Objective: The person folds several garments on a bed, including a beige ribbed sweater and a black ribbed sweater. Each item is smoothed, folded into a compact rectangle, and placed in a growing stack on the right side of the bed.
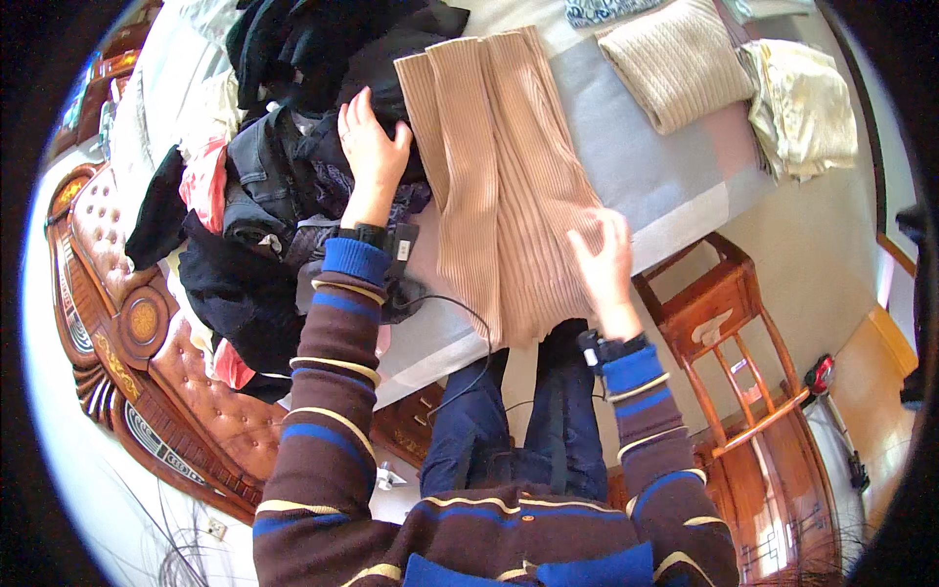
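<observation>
A tan ribbed knit garment [504, 176], possibly a sweater, lies lengthwise on the bed in front of me, with one strip folded along its left side. Its lower end reaches the bed's near edge. My left hand [372, 142] is just left of the garment, over dark clothes, with thumb and fingers spread and nothing held. By the garment's lower right edge is my right hand [606, 259], its thumb and fingers apart; whether the fingertips touch the knit I cannot tell.
A heap of dark clothes [235, 284] covers the bed's left side. A folded cream knit [675, 64] and a folded pale yellow garment [802, 108] lie at the far right. A wooden chair [704, 328] stands right of the bed; a tufted headboard [147, 313] is at left. A black cable [479, 323] hangs near me.
</observation>
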`<action>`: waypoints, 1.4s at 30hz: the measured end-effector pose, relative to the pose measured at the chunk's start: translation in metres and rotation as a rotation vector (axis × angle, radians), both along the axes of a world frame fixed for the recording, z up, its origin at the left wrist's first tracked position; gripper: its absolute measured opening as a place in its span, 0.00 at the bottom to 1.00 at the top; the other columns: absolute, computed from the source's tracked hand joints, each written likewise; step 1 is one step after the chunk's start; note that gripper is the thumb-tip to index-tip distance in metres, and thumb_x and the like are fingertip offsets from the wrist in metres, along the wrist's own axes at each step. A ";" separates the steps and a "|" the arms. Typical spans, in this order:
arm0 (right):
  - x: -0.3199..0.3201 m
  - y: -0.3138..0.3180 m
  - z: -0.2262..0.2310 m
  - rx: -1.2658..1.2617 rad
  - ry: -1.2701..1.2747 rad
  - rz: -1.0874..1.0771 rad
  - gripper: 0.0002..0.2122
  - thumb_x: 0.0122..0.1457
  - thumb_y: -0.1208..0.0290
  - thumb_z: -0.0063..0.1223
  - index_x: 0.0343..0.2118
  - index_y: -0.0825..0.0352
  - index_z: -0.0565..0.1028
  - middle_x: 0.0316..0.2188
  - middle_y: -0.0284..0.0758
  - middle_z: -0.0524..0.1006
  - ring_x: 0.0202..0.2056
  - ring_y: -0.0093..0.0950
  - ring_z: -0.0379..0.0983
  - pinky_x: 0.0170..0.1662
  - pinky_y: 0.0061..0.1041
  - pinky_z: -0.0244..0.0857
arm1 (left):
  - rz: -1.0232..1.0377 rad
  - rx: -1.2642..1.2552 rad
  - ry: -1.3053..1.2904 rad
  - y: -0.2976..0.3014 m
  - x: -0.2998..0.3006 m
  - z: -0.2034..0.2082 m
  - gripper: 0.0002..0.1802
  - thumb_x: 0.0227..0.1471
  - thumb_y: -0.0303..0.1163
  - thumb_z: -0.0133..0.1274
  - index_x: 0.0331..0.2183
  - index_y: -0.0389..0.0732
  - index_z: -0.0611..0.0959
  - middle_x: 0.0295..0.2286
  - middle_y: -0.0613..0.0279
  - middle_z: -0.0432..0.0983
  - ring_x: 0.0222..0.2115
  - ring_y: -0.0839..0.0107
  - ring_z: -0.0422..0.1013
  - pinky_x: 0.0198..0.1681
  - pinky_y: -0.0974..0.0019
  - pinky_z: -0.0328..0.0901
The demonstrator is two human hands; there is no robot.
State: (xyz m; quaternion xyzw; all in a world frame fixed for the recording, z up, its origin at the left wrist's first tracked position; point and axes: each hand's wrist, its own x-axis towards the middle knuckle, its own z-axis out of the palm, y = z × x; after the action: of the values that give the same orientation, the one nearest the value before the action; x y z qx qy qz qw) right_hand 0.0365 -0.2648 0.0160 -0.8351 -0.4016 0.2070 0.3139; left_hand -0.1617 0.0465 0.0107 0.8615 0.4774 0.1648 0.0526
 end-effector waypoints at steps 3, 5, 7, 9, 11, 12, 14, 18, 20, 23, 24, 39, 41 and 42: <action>0.036 0.031 -0.019 -0.143 0.178 -0.121 0.29 0.49 0.64 0.66 0.53 0.66 0.67 0.45 0.42 0.72 0.47 0.39 0.69 0.53 0.37 0.64 | 0.048 -0.117 0.351 0.001 -0.003 0.001 0.66 0.26 0.45 0.72 0.64 0.47 0.54 0.58 0.39 0.55 0.58 0.37 0.54 0.61 0.43 0.51; 0.042 0.060 -0.034 -0.090 0.325 -0.129 0.32 0.48 0.62 0.67 0.55 0.67 0.66 0.45 0.43 0.73 0.46 0.39 0.71 0.52 0.36 0.65 | 0.067 -0.108 0.468 0.002 0.010 -0.002 0.69 0.26 0.46 0.72 0.65 0.51 0.49 0.58 0.41 0.57 0.59 0.40 0.54 0.58 0.38 0.53; 0.046 0.091 -0.044 -0.123 0.397 -0.105 0.33 0.48 0.62 0.67 0.56 0.67 0.64 0.46 0.45 0.73 0.46 0.38 0.72 0.52 0.35 0.66 | 0.033 -0.110 0.594 0.009 0.020 -0.002 0.65 0.31 0.41 0.72 0.65 0.54 0.49 0.50 0.49 0.66 0.47 0.50 0.69 0.46 0.40 0.63; 0.045 0.123 -0.051 -0.187 0.377 -0.027 0.34 0.50 0.64 0.66 0.58 0.66 0.61 0.48 0.47 0.73 0.48 0.36 0.72 0.52 0.33 0.66 | -0.059 -0.123 0.529 0.025 0.015 0.007 0.60 0.33 0.36 0.70 0.64 0.55 0.52 0.42 0.52 0.69 0.35 0.54 0.75 0.37 0.49 0.68; 0.043 0.142 -0.055 -0.199 0.288 0.001 0.36 0.49 0.65 0.66 0.59 0.65 0.59 0.49 0.48 0.73 0.51 0.38 0.71 0.54 0.34 0.65 | -0.212 -0.134 0.412 0.040 0.001 0.020 0.48 0.35 0.28 0.66 0.59 0.58 0.63 0.37 0.54 0.71 0.28 0.52 0.75 0.29 0.56 0.70; 0.043 0.150 -0.057 -0.175 0.240 0.028 0.37 0.49 0.65 0.66 0.60 0.65 0.59 0.50 0.48 0.73 0.52 0.39 0.71 0.54 0.35 0.64 | -0.232 -0.143 0.386 0.049 -0.009 0.027 0.43 0.36 0.26 0.64 0.56 0.59 0.68 0.37 0.55 0.71 0.29 0.52 0.75 0.30 0.56 0.71; 0.044 0.152 -0.059 -0.219 0.274 0.032 0.38 0.48 0.65 0.67 0.60 0.65 0.57 0.51 0.49 0.72 0.53 0.40 0.70 0.56 0.35 0.63 | -0.226 -0.139 0.278 0.066 -0.036 0.045 0.31 0.37 0.21 0.59 0.46 0.57 0.77 0.36 0.58 0.71 0.32 0.52 0.74 0.33 0.56 0.70; 0.046 0.144 -0.067 -0.153 0.313 0.057 0.39 0.47 0.67 0.68 0.61 0.61 0.55 0.53 0.51 0.70 0.55 0.46 0.67 0.57 0.39 0.61 | -0.046 -0.181 0.056 0.110 -0.122 0.098 0.33 0.34 0.16 0.55 0.45 0.56 0.81 0.38 0.57 0.75 0.40 0.52 0.72 0.43 0.59 0.68; 0.047 0.144 -0.071 -0.159 0.317 0.047 0.40 0.47 0.67 0.67 0.61 0.61 0.54 0.55 0.52 0.68 0.56 0.46 0.65 0.59 0.39 0.59 | -0.016 0.050 0.118 0.135 -0.178 0.134 0.32 0.34 0.16 0.55 0.45 0.53 0.82 0.36 0.55 0.76 0.40 0.54 0.73 0.45 0.61 0.68; 0.047 0.148 -0.075 -0.237 0.291 0.053 0.42 0.47 0.68 0.67 0.62 0.63 0.52 0.57 0.50 0.66 0.58 0.42 0.64 0.60 0.37 0.59 | 0.160 0.220 0.246 0.161 -0.271 0.203 0.26 0.39 0.21 0.54 0.43 0.54 0.83 0.35 0.56 0.76 0.39 0.55 0.73 0.45 0.61 0.68; 0.048 0.150 -0.075 -0.223 0.283 0.068 0.42 0.47 0.68 0.67 0.62 0.63 0.51 0.57 0.50 0.66 0.58 0.42 0.64 0.60 0.37 0.59 | 0.332 0.167 0.346 0.167 -0.295 0.225 0.26 0.41 0.24 0.54 0.46 0.55 0.82 0.38 0.56 0.74 0.42 0.55 0.72 0.46 0.59 0.67; 0.051 0.152 -0.082 -0.189 0.420 0.049 0.40 0.48 0.71 0.66 0.60 0.63 0.50 0.52 0.53 0.70 0.54 0.46 0.68 0.57 0.38 0.61 | -0.397 -0.505 0.669 -0.038 -0.068 0.028 0.22 0.39 0.30 0.61 0.41 0.50 0.78 0.42 0.60 0.72 0.48 0.60 0.68 0.56 0.36 0.53; 0.051 0.152 -0.080 -0.230 0.400 0.053 0.40 0.48 0.72 0.66 0.59 0.63 0.51 0.53 0.53 0.69 0.55 0.46 0.67 0.58 0.38 0.61 | -0.311 -0.396 0.408 -0.010 -0.085 0.030 0.15 0.41 0.23 0.54 0.35 0.48 0.77 0.33 0.64 0.73 0.37 0.63 0.73 0.47 0.45 0.60; 0.051 0.152 -0.078 -0.244 0.396 0.043 0.40 0.48 0.72 0.66 0.59 0.63 0.51 0.53 0.53 0.69 0.55 0.45 0.67 0.58 0.38 0.61 | -0.293 -0.244 0.372 0.011 -0.093 0.037 0.15 0.39 0.23 0.54 0.34 0.48 0.77 0.33 0.63 0.72 0.35 0.60 0.73 0.37 0.50 0.63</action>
State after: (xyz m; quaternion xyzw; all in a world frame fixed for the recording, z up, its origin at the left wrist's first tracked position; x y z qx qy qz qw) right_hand 0.0871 -0.1128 -0.0625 -0.8012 -0.3215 0.4207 0.2788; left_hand -0.2548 0.0579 0.0472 0.9241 0.3655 -0.0643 0.0908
